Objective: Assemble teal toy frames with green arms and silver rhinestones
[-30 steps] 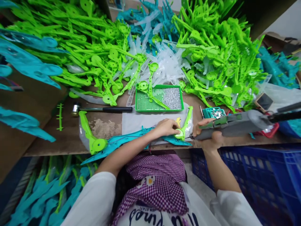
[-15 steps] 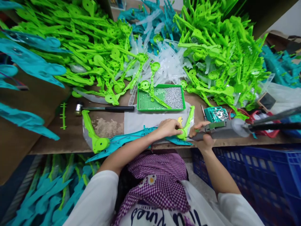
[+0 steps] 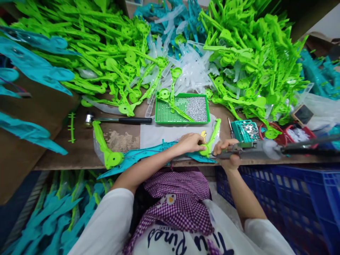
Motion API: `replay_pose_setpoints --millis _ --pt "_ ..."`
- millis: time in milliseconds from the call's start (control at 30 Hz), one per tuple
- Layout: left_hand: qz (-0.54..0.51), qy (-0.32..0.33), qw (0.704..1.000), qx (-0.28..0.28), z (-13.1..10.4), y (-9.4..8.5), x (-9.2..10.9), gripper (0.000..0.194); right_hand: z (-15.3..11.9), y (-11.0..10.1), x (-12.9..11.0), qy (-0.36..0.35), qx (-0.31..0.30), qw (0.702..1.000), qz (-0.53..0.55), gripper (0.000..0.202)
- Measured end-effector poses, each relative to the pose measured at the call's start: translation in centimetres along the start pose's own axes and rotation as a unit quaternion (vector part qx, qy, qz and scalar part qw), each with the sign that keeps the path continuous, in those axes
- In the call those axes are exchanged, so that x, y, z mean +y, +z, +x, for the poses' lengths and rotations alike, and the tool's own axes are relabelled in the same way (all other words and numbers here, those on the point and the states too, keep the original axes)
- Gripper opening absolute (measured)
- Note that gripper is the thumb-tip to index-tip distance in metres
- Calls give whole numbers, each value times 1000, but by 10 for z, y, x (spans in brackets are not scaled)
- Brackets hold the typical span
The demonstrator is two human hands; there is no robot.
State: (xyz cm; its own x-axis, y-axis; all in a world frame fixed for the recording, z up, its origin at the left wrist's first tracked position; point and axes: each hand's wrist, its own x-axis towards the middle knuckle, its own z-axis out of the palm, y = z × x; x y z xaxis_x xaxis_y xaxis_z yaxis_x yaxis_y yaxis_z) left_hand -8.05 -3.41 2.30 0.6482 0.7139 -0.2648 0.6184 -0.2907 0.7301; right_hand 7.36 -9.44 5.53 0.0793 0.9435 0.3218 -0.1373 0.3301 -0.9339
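Where cut off by the left edge, see flat turquoise plastic parts (image 3: 34,63) with their outer ends out of sight. Next, find a thin lime-green plastic strip (image 3: 71,127) with short side pegs, lying on the brown worktable (image 3: 53,152), then a metal-headed hammer (image 3: 119,120) with a black grip. Below the hammer, note a bent lime-green plastic limb (image 3: 114,159) with a round disc end, at the left end of a long turquoise plastic body (image 3: 135,156) lying along the table's near edge, partly hidden by the left forearm. Further right, see a perforated green plastic tray (image 3: 180,123) of small silvery pieces (image 3: 197,108), too tiny to identify. Nearer, see the left hand (image 3: 192,142), fingers curled and closed on the disc of a second bent lime-green limb (image 3: 214,136) at the body's right end; cannot make out the thumb's contact. Just beside, see the right hand (image 3: 227,150) wrapped around a grey power tool (image 3: 255,148); cannot tell whether its thin tip touches the disc. Toward the right edge, see the tool's rear blurred, above a cut-off blue plastic crate (image 3: 287,191).
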Motion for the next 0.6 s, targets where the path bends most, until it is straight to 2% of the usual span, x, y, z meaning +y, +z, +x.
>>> replay_pose_setpoints --millis 100,200,333,433,500,600 --pt "-5 -2 1000 -8 0 -4 1 27 7 -2 -2 33 31 997 -60 56" --pt "-19 -6 1000 -13 4 -5 -1 28 18 4 -7 8 72 993 -95 61" --pt "-22 -3 999 -31 9 -5 0 27 38 27 -18 -48 119 982 -136 52" --pt "-16 35 999 -38 -1 -14 6 26 49 46 -27 -61 121 977 -163 40" --pt "-22 61 998 17 -21 -26 9 26 52 52 -32 -57 88 980 -168 33" --pt "-27 56 987 148 -69 -39 3 27 50 49 -36 -41 26 983 -174 23"
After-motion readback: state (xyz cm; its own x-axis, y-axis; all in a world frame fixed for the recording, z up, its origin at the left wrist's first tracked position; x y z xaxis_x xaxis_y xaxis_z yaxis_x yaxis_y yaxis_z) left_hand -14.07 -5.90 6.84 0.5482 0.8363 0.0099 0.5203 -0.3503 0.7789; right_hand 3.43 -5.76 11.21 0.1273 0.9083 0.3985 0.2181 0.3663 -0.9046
